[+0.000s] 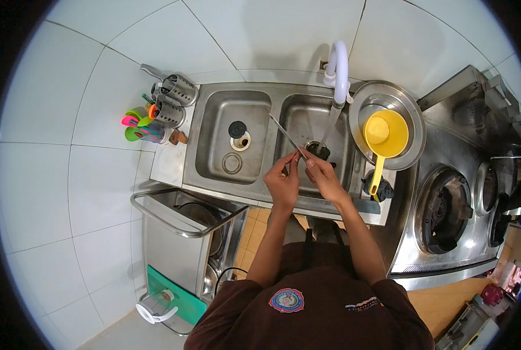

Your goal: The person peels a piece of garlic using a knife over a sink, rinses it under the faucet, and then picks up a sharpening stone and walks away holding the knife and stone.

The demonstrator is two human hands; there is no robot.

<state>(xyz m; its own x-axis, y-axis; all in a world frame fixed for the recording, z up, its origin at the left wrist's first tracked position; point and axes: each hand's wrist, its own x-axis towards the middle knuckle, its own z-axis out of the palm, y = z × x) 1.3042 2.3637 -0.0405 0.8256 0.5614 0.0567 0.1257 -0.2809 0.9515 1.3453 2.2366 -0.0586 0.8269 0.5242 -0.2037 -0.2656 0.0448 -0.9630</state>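
Note:
Both hands meet over the right sink basin [298, 108], closed on a long, thin metal utensil [285, 132]. Its slim end points up and left toward the divider between the basins. The other end is hidden in my fingers, so its exact kind cannot be made out. My left hand [282, 181] pinches it with thumb and fingertips. Against it, my right hand [324, 178] grips close to the same spot. Just beyond the hands, water runs from the white faucet [340, 70] toward the drain, where something dark [319, 150] lies.
The left basin [213, 116] holds a black stopper [237, 129] and a ring [232, 163]. On the right, a yellow dipper [396, 137] rests in a metal bowl [417, 111], near a stove [447, 213]. Utensil holders [170, 111] stand left; a cart [173, 245] is below.

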